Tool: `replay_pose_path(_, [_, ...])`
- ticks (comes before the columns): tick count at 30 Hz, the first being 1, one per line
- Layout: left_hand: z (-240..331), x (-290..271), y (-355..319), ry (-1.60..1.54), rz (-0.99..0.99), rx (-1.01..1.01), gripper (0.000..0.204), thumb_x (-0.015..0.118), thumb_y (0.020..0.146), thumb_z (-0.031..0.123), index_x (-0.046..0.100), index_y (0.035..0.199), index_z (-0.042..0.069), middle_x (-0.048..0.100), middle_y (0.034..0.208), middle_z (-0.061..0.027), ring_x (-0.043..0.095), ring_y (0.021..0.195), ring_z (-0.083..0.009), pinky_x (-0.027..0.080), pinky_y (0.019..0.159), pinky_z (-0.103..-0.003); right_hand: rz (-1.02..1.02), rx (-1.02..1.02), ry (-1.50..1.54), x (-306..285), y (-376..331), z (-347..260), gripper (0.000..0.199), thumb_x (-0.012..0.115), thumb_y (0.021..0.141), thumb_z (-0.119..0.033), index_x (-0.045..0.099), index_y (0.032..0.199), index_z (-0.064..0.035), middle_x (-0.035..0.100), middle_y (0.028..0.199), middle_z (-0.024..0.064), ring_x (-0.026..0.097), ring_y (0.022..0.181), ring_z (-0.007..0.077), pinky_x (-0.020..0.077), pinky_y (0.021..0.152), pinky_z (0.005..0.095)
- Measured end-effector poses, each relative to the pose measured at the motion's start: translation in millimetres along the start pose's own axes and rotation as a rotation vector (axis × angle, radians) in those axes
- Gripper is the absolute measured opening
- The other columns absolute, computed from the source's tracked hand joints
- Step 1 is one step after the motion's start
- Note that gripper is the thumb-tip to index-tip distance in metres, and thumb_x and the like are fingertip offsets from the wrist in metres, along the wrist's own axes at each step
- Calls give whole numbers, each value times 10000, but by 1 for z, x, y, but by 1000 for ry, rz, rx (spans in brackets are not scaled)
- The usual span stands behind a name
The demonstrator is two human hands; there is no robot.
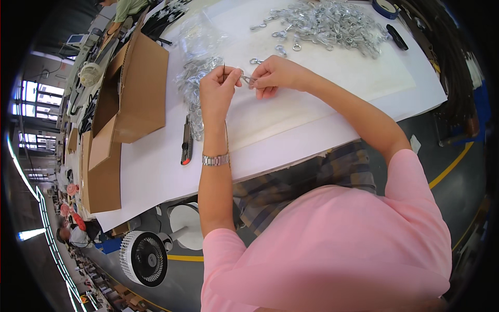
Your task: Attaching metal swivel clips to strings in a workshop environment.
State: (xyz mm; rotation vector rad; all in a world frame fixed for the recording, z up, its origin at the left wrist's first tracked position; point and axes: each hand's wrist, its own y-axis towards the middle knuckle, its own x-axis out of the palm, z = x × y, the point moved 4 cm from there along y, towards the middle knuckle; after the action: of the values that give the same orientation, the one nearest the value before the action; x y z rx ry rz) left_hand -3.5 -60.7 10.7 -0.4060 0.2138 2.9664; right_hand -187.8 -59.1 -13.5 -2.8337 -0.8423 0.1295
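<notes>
My left hand [218, 93] and my right hand [275, 75] meet over the white-covered table [291, 119]. Between their pinched fingertips is a small silvery metal clasp [246, 79], partly hidden by the fingers. A thin dark cord or strip stands up at my left fingers; what it belongs to I cannot make out. Just beyond my right hand lies a loose ring-ended metal piece [255, 61]. Further off spreads a heap of similar ringed pieces [332, 28]. Beside my left hand runs a second strip of silvery pieces [189, 86], seemingly in clear plastic.
An open cardboard box [145, 88] stands along the table's left side. Near it lies a black utility knife [186, 143]. A blue tape roll [385, 8] and a black object [397, 37] sit at the far right. Below the left edge stands a fan [145, 258].
</notes>
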Motion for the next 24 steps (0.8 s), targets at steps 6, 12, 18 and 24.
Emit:
replay_pose_path(6, [-3, -4, 0, -212, 24, -24, 145, 704, 949, 126, 698, 932, -18, 650, 715, -20, 408, 498, -19, 264, 450, -196, -93, -49, -166, -17, -7, -11, 296, 671, 921, -220, 726, 1106, 6, 768, 963, 117, 724, 826, 139, 579, 775, 284])
replay_pose_path(12, [-2, 12, -2, -265, -104, -50, 166, 691, 970, 150, 685, 949, -14, 637, 727, -12, 410, 492, -14, 244, 432, -190, -47, -113, 68, -8, -3, -1, 307, 710, 944, -296, 731, 1064, -13, 767, 952, 126, 737, 843, 163, 574, 765, 283])
replay_pose_path(18, [2, 8, -4, 48, -115, 35, 271, 689, 973, 185, 633, 763, 24, 560, 633, 12, 415, 534, -41, 294, 475, -223, -134, -32, 111, -9, -6, -4, 289, 696, 955, -280, 721, 1053, -9, 766, 961, 129, 741, 859, 165, 584, 780, 298])
replay_pose_path(24, [25, 22, -15, 485, 44, 404, 191, 665, 958, 134, 647, 815, 9, 572, 597, -52, 483, 538, -85, 376, 505, -278, -143, -29, 136, -14, -4, -1, 282, 684, 962, -278, 710, 1044, -9, 766, 963, 134, 743, 850, 168, 589, 768, 296])
